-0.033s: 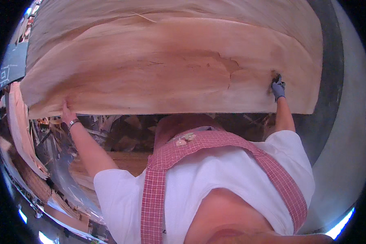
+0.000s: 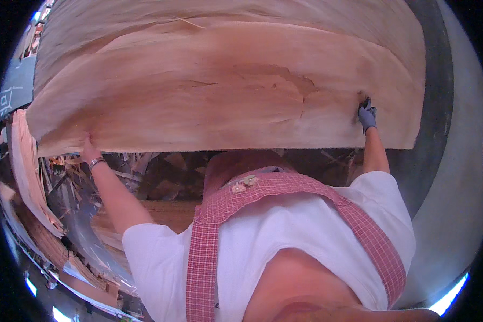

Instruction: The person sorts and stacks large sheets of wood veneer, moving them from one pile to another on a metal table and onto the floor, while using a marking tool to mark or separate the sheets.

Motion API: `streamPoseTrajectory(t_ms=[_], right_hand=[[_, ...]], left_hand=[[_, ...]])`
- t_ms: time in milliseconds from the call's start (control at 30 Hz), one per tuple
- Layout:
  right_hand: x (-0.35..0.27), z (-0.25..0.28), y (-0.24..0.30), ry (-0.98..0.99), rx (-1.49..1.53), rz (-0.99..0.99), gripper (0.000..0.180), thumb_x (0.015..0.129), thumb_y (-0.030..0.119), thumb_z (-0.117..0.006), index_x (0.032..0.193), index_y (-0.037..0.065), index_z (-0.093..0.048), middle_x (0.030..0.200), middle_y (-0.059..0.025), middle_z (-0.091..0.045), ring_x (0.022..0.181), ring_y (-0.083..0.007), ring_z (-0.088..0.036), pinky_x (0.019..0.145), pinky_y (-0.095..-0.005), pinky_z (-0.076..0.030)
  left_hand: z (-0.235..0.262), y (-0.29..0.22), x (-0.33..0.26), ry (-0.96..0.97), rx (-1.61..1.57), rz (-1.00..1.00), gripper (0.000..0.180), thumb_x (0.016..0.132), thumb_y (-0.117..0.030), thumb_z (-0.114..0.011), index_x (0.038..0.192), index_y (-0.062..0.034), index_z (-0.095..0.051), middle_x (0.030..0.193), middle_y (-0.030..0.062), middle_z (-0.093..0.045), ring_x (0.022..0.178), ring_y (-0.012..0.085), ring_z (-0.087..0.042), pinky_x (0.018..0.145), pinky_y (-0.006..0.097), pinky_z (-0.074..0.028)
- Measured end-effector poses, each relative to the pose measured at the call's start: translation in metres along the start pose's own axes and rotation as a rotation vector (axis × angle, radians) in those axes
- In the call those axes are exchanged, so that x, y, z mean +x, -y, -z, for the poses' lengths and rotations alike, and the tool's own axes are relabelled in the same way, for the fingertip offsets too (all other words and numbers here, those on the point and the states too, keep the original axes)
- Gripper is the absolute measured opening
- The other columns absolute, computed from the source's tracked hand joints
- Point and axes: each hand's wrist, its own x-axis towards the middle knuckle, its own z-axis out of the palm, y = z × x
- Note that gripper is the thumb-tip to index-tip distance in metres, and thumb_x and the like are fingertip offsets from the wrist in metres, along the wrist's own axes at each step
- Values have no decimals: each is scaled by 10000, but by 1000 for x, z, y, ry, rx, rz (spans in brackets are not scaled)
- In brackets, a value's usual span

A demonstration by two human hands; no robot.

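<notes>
A broad, thin wood sheet [image 2: 225, 121], tan with a reddish tint, spans the frame's width from the left to the right of centre, lying flat on similar pale wood [image 2: 145, 13] that shows along the top. Its near edge runs almost straight across the middle of the frame; its far edge appears bowed and slightly wavy in the upper part. The surface ripples gently, with faint lengthwise grain. Right of centre, a ragged, jagged tear [image 2: 305, 88] borders a darker brown patch. A short slit [image 2: 199, 83] shows left of it, and a dark smudge [image 2: 364, 72] toward the upper right.
</notes>
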Motion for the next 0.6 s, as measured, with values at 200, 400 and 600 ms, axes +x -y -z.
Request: streamPoseTrajectory(t_ms=[200,400,600], right_hand=[[12,26,65,44,29,134,535,892,300,-464,1379,83,-420,1219,-253,-552,1095,-412,-536,947,-447,-417],[12,-10,-10,-96,174,329,480,917,264,-471,1364,90,-455,1342,-167,-509,1150,-304,-530,956,-397,-409],[9,-9,19,-47,131,175,510,935,345,-440,1385,106,-408,1284,-231,-524,1119,-413,-516,913,-487,-422]], left_hand=[[67,59,76,181,-164,113,551,879,-425,-563,1275,-45,-523,1179,111,-613,981,240,-607,860,389,-501],[14,26,19,-163,-6,-257,645,790,-288,-718,1272,46,-447,1122,149,-595,963,266,-575,828,424,-499],[20,-26,-77,-456,732,-310,765,787,-369,-717,1347,22,-374,1375,233,-424,1248,358,-437,1014,494,-361]])
